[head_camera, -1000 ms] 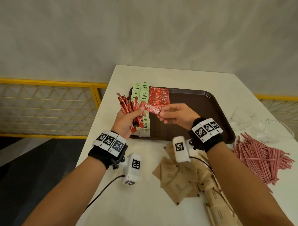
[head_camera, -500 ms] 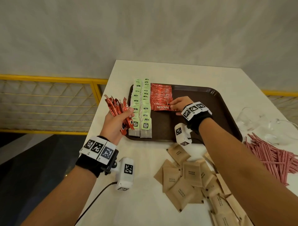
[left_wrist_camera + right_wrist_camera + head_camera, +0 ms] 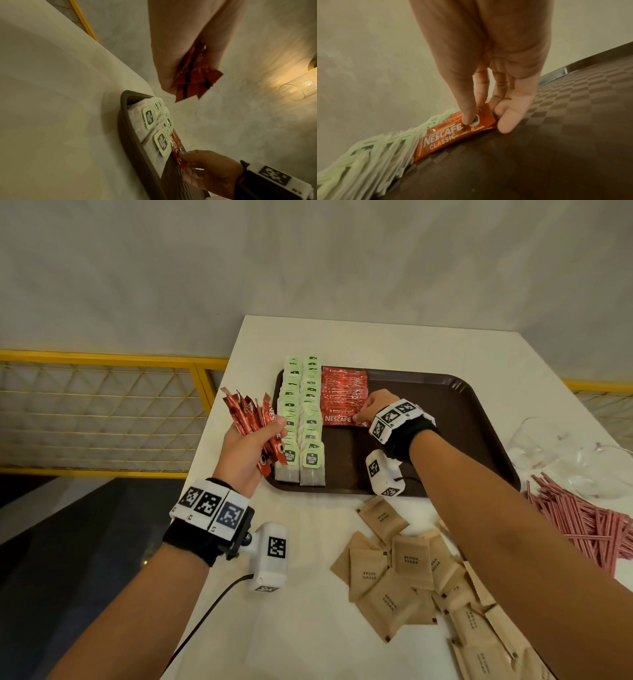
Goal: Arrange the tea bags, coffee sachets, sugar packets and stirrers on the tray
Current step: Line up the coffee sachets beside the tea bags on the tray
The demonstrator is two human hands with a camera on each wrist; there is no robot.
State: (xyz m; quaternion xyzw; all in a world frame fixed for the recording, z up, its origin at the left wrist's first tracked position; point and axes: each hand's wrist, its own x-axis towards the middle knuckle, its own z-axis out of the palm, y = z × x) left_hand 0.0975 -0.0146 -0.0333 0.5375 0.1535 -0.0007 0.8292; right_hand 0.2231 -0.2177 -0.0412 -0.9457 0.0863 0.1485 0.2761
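A dark brown tray (image 3: pixel 445 422) holds two rows of green-tagged tea bags (image 3: pixel 301 419) and, beside them, a row of red coffee sachets (image 3: pixel 342 392). My right hand (image 3: pixel 363 414) pinches the right end of the nearest sachet (image 3: pixel 337 419), which lies flat at the row's near end. In the right wrist view the thumb presses on top of this sachet (image 3: pixel 447 138) and the fingers (image 3: pixel 505 124) touch its end. My left hand (image 3: pixel 246 446) grips a fanned bundle of red sachets (image 3: pixel 245 412) just left of the tray, also seen as a bundle (image 3: pixel 193 81) above the tea bags (image 3: pixel 154 128).
Brown sugar packets (image 3: pixel 394 570) lie scattered on the white table in front of the tray. Pink stirrers (image 3: pixel 582 522) are heaped at the right, with clear glasses (image 3: pixel 565 460) behind them. The table's left edge runs close to my left hand, beside a yellow railing (image 3: pixel 102 357).
My right hand carried one sachet from beside the left hand to the tray and laid it at the near end of the red row. The left hand drew slightly left with its bundle.
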